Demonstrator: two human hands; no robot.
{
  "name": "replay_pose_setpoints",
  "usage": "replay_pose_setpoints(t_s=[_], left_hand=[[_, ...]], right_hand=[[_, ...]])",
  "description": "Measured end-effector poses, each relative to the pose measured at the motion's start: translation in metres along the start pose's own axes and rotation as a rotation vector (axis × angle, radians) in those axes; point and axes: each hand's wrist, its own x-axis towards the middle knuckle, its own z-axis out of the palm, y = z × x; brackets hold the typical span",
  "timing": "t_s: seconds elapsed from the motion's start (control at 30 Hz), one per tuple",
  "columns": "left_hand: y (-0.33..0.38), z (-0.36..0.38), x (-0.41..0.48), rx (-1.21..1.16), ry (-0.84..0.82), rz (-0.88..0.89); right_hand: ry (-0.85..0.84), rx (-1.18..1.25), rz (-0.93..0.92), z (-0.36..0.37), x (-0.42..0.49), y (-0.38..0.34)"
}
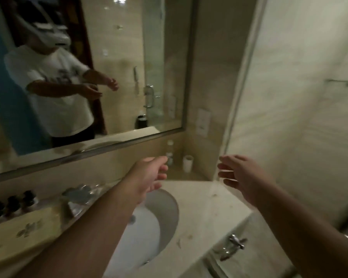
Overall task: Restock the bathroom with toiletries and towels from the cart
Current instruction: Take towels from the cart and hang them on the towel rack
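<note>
L hand [149, 175], R hand [241, 177] abv counter [201, 207]

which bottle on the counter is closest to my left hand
The tall clear bottle in the back corner, beside the white cup, just past the left hand. The three small dark-capped bottles stand far off to the left.

Dim, warm light; small ceiling-light glints show at the top of the mirror [109, 77]. Motion blur softens everything, and straight edges bow beside it.
</note>
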Motion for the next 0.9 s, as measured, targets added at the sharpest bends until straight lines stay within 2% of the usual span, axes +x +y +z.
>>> replay_pose_setpoints(t_s=[0.13, 0.4, 0.63, 0.77, 0.9], left_hand=[[0.029, 0.080, -0.018, 0.090, -0.163, 0.083], [0.061, 0.259, -0.075, 0.223, -0.580, 0.197], [0.075, 0.360, -0.116, 0.216, -0.882, 0.202], [0.085, 0.402, -0.120, 0.295, -1.010, 0.357], [0.097, 0.439, -0.119, 0.350, -1.130, 0.413]], right_hand=[[0.127, -0.003, -0.066, -0.083, -0.031, -0.025], [0.535, 0.006, -0.114, -0.251, -0.117, -0.038], [0.822, -0.043, -0.077, -0.334, -0.188, -0.041], [0.968, -0.087, -0.069, -0.365, -0.204, -0.046], [1.088, -0.121, -0.048, -0.389, -0.215, -0.055]])
